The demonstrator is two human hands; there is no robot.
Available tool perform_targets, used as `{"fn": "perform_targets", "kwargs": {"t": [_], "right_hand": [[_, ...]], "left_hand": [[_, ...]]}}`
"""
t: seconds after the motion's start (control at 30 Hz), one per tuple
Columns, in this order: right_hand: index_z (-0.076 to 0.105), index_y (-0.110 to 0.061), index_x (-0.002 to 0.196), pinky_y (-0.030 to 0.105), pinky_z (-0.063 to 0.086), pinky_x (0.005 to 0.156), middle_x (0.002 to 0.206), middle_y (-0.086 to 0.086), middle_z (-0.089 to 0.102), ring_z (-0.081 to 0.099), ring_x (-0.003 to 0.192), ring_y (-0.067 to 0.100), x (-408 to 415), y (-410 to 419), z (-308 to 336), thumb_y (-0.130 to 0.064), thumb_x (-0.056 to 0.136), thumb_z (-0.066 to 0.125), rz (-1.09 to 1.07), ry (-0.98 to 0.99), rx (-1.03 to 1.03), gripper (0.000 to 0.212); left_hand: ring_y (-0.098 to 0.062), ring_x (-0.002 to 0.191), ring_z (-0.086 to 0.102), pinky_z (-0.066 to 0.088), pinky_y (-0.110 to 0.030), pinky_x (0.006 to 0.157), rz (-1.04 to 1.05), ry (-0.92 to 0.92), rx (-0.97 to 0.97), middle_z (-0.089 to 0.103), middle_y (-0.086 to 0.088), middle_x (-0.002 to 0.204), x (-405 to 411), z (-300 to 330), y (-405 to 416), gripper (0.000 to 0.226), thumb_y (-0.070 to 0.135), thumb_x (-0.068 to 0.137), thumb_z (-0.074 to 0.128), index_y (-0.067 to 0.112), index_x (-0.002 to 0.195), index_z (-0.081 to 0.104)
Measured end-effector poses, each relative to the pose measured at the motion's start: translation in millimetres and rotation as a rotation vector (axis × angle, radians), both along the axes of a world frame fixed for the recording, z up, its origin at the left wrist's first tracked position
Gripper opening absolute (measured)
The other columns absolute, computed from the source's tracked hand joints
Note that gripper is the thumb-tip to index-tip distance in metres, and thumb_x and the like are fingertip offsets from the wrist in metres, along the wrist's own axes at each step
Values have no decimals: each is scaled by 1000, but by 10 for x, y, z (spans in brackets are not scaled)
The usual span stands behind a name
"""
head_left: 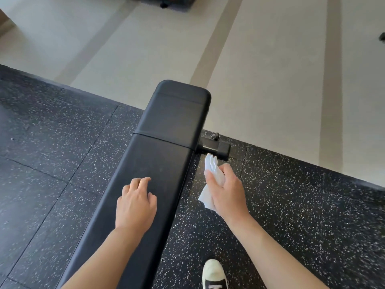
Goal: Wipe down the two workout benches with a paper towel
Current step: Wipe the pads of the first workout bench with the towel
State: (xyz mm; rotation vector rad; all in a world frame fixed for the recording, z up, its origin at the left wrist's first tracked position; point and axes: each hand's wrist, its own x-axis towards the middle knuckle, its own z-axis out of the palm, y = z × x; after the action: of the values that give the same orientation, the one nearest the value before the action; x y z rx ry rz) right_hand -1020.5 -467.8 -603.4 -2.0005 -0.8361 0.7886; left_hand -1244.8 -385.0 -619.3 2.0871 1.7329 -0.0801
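Speckled mat (62,155) flanks bench (158,155); right hand (227,190) grips towel (212,167).

The left grip (136,202) hovers with loose fingers over the black bench (158,159); beside it, the right grip (226,188) holds a crumpled paper towel (210,180) above speckled floor (52,153).

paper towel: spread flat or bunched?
Bunched. The white paper towel is crumpled in the right hand, loose ends sticking out above and below its grip, held off the padded black workout bench, over the speckled floor.
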Motion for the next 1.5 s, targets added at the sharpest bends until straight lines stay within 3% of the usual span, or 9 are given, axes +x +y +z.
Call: {"fn": "perform_targets", "kwargs": {"t": [0.13, 0.33, 0.67, 0.93, 1.0, 1.13, 1.5], "right_hand": [[55, -22, 93, 53, 55, 69, 81, 3, 66, 62, 74, 29, 196, 360, -5, -46, 99, 62, 23, 12, -5, 26], [47, -28, 83, 43, 51, 64, 72, -7, 59, 57, 67, 19, 233, 887, -201, -48, 97, 62, 90, -42, -8, 29], [50, -31, 92, 38, 52, 70, 81, -11, 64, 60, 77, 7, 181, 1780, -557, -48, 97, 62, 204, -114, -22, 21], [56, -23, 100, 37, 46, 70, 93, -10, 56, 55, 84, 18, 62, 2331, -1119, -47, 96, 64, 465, -442, -20, 25], [61, -18, 96, 36, 45, 63, 86, -5, 55, 53, 77, 22, -2, 2402, -1274, -42, 95, 68, 506, -623, 50, 25], [62, -14, 81, 35, 40, 53, 70, -2, 48, 41, 63, 21, -187, 2688, -1447, -36, 93, 70, 516, -857, 238, 26], [59, -15, 69, 39, 40, 54, 70, 3, 57, 50, 64, 27, -902, 3698, -1419, -33, 84, 75, 693, -744, 306, 29]], "left_hand": [[-31, 122, 50, 48, -46, 94, 11, -42, 12, 54, -1, 143, 247, -26, 271, 47, 20, 99, 55, 21, 145, 54], [-31, 123, 50, 48, -46, 95, 47, -72, 42, 55, -1, 142, 268, -262, 753, 47, 20, 98, 55, 20, 145, 54], [-35, 132, 45, 43, -51, 108, 132, -75, 43, 48, -7, 152, 190, -630, 1527, 51, 22, 99, 54, 15, 150, 49], [-33, 139, 42, 41, -48, 112, 133, -119, -16, 39, -7, 159, 81, -1003, 1945, 62, 33, 104, 50, 13, 160, 33], [-32, 138, 46, 43, -48, 109, 159, -143, -43, 41, -6, 158, 65, -1085, 1985, 66, 39, 104, 47, 13, 162, 28], [-28, 122, 59, 54, -45, 86, 180, -140, -7, 53, -1, 144, 52, -1189, 1960, 69, 50, 99, 39, 15, 158, 32], [-27, 111, 61, 54, -44, 75, 159, -145, -18, 57, -1, 130, 57, -1183, 1970, 71, 52, 93, 38, 12, 152, 39]]}}
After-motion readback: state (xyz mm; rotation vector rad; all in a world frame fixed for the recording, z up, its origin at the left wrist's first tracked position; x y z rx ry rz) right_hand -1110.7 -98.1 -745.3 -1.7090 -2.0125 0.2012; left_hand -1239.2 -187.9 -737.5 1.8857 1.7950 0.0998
